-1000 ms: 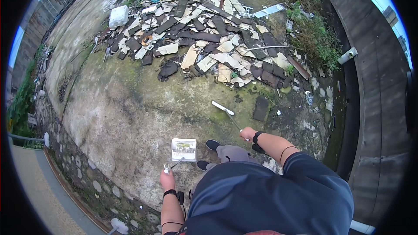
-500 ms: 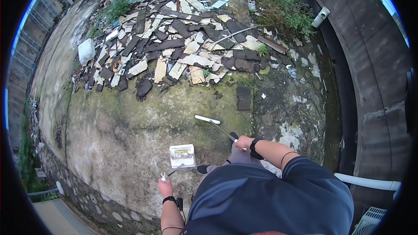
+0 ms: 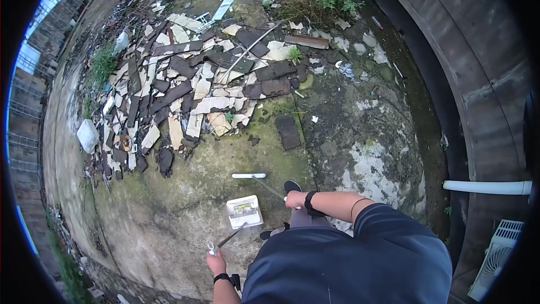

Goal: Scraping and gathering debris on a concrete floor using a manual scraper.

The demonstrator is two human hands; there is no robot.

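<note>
My right hand is closed round the white grip of a broom. The broom's long white head is at the concrete ahead of me, its thin grey handle slanting back to my fist. Lower on the left, my left hand is closed on the upper end of a long-handled dustpan, just below a white forked clip. Its white pan is at the ground just on my side of the broom head, the two apart. A pale and yellow-green patch shows inside the pan; what it is I cannot tell.
Ahead spreads a pile of broken dark and cream sheets. A dark flat slab lies nearer me. Weeds grow at the far side. On the right are a wall, a white pipe and an outdoor fan unit.
The broom head has swung leftward and closer to the dustpan. My view has turned right, so the debris pile sits further left. Both hands keep their hold.
</note>
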